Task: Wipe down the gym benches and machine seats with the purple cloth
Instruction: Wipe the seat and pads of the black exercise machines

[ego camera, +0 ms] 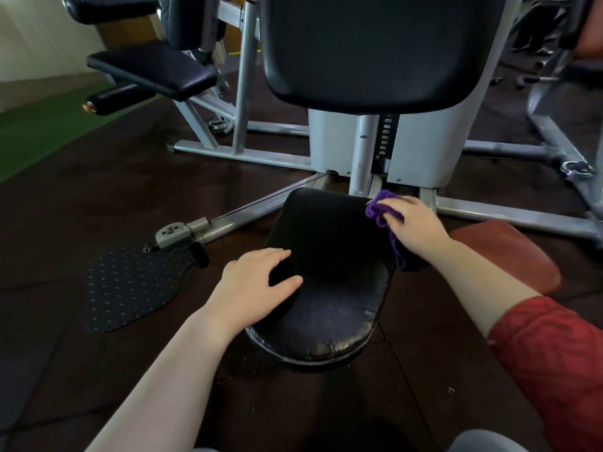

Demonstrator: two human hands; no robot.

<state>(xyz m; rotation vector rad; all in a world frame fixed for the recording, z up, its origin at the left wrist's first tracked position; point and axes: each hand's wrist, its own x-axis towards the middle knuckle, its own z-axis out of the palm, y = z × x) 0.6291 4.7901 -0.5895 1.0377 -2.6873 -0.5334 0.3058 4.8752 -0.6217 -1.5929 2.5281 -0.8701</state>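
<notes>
A black padded machine seat with a worn, cracked front edge sits low in front of me. My left hand rests flat on the seat's left side, fingers apart and holding nothing. My right hand is at the seat's far right corner, gripping the bunched purple cloth, part of which hangs down the seat's right edge. The black backrest pad rises behind the seat.
A grey steel frame and a white column stand behind the seat. Another black padded bench is at the back left. A red-brown pad lies to the right. A perforated black footplate lies on the dark floor, left.
</notes>
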